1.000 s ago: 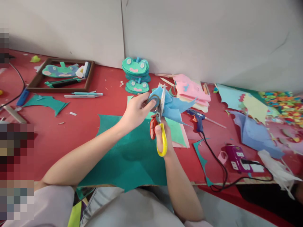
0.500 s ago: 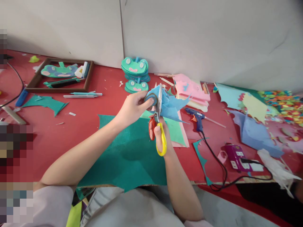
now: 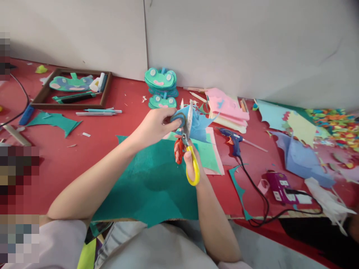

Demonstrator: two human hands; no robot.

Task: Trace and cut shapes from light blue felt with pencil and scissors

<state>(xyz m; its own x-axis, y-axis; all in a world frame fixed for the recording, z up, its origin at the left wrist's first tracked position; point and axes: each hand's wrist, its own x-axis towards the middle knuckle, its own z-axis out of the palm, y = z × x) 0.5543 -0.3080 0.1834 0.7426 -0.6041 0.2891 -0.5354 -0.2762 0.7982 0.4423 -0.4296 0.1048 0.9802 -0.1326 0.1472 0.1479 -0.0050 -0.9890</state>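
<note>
A piece of blue felt (image 3: 199,125) is pinched in my left hand (image 3: 157,127), its pointed scraps hanging to the right. My right hand (image 3: 193,158) grips a pair of scissors (image 3: 193,175) by one yellow and one red handle. The scissor blades point up and away from me, parted, with the blue felt between and behind them. Below both hands lies a large dark green felt sheet (image 3: 151,186), and light green felt (image 3: 209,158) over pink shows just right of the scissors.
Frog-face cutouts (image 3: 159,80) are stacked by the wall. A brown frame (image 3: 108,89) with pens stands at left. To the right are folded pink felt (image 3: 224,102), a blue glue gun (image 3: 235,140) and a purple power socket (image 3: 280,186) with a trailing cord.
The scissor blades have opened wider and the handles have spread slightly. The blue felt has shifted a little left, its right tip now nearer the blades.
</note>
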